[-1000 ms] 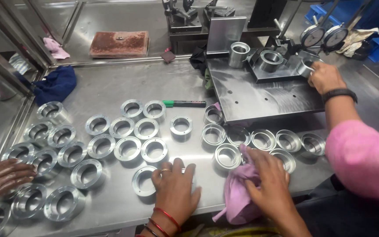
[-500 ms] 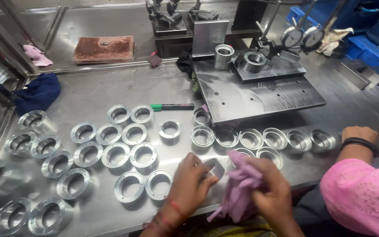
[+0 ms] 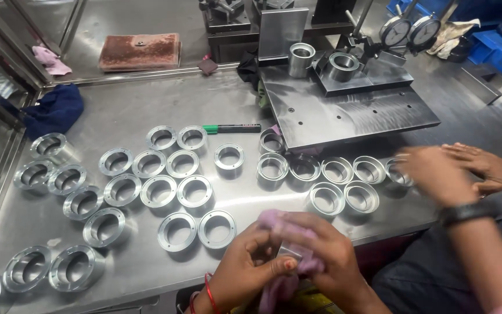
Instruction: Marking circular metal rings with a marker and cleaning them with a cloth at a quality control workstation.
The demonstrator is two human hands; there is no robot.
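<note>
My left hand (image 3: 250, 268) and my right hand (image 3: 326, 256) are together at the table's near edge. Both grip a pink cloth (image 3: 286, 224) wrapped round a small metal ring (image 3: 289, 252), of which only a sliver shows. Two metal rings (image 3: 197, 230) lie flat just left of my left hand. Two more rings (image 3: 344, 197) sit just beyond my right hand.
Several machined rings (image 3: 146, 174) cover the steel table (image 3: 146, 110). A co-worker's hands (image 3: 454, 168) reach in at the right by a ring (image 3: 399, 171). A gauge fixture plate (image 3: 350, 110) with dial gauges (image 3: 408, 29) stands behind; a green marker (image 3: 230, 128) and blue rag (image 3: 53, 110) lie left.
My hands have come back toward me with a ring wrapped in the pink cloth. The co-worker's hand has dropped from the fixture to the rings at the right.
</note>
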